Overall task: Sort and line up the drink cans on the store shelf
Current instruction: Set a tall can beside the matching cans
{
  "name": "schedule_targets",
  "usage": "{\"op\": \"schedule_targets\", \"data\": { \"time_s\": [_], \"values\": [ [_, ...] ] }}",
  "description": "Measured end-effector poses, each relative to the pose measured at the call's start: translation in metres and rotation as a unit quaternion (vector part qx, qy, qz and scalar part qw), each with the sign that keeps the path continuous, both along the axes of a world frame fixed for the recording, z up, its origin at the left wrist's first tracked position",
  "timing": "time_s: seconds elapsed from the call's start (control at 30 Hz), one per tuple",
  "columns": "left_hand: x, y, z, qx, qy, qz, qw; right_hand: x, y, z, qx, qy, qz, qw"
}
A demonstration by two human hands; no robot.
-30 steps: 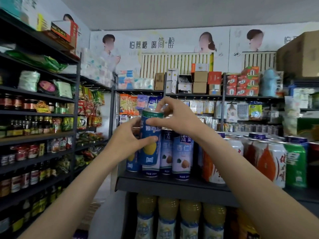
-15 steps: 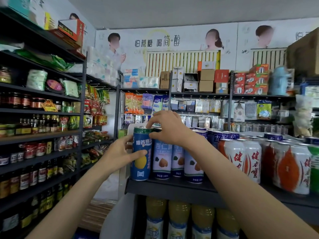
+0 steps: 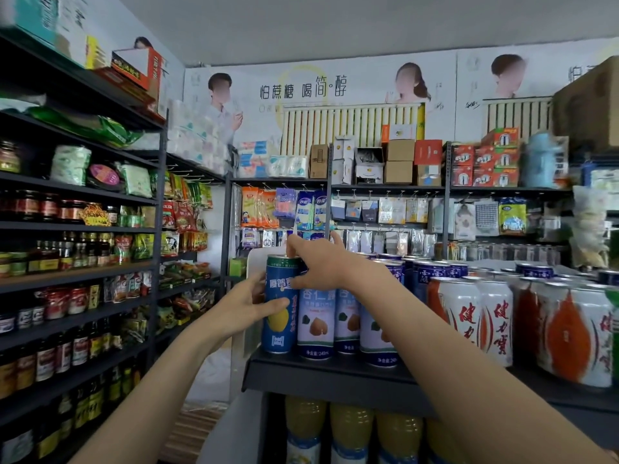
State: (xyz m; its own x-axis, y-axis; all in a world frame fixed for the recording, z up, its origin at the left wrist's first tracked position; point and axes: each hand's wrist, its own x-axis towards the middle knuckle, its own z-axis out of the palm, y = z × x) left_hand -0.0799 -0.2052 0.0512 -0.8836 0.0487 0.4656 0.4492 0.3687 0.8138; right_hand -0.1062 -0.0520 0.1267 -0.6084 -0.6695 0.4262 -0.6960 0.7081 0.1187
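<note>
The left hand (image 3: 246, 308) is wrapping around the side of a tall blue can (image 3: 280, 304), thumb lying across its front just above a yellow fruit picture, the other fingers curling out of sight behind it. The right hand (image 3: 320, 262) is reaching over from the right and gripping the can's upper part, thumb pressing the front near the white lettering and 1 finger hooking over the green-edged rim. Both hands are clamping this same can.

The blue can is standing upright at the left front corner of a dark metal shelf (image 3: 331, 375), touching or nearly touching the first of a row of white and blue cans (image 3: 315, 324) with a brown nut picture; 3 of these are showing along the front edge. Behind them, more blue-topped cans (image 3: 432, 272) are crowding the shelf. To the right, white cans with red lettering (image 3: 475, 321) are standing in front, and orange and white cans (image 3: 569, 336) are sitting beyond them.

Under the shelf, yellow juice bottles (image 3: 351, 426) are lining up in a row. To the left, dark racks are holding sauce bottles and jars (image 3: 67, 349). On the far wall, a large poster (image 3: 301, 92) is hanging above stacked cardboard boxes (image 3: 398, 162).
</note>
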Motion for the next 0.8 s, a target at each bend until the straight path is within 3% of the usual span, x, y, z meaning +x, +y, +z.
{"op": "schedule_targets", "data": {
  "time_s": [0.17, 0.43, 0.67, 0.8],
  "values": [
    [0.004, 0.005, -0.001, 0.012, 0.037, 0.033, 0.999, 0.004, 0.002, 0.000, -0.014, 0.019, -0.003, 1.000],
    [0.014, 0.035, 0.028, -0.077, 0.238, 0.154, 0.956, 0.015, 0.037, 0.007, -0.067, 0.077, -0.012, 0.995],
    [0.012, 0.117, 0.044, -0.129, 0.282, 0.086, 0.947, 0.018, 0.134, 0.010, -0.119, 0.092, -0.084, 0.985],
    [0.010, 0.162, 0.037, -0.188, 0.280, 0.048, 0.940, 0.018, 0.202, 0.008, -0.133, 0.051, -0.143, 0.979]
  ]
}}
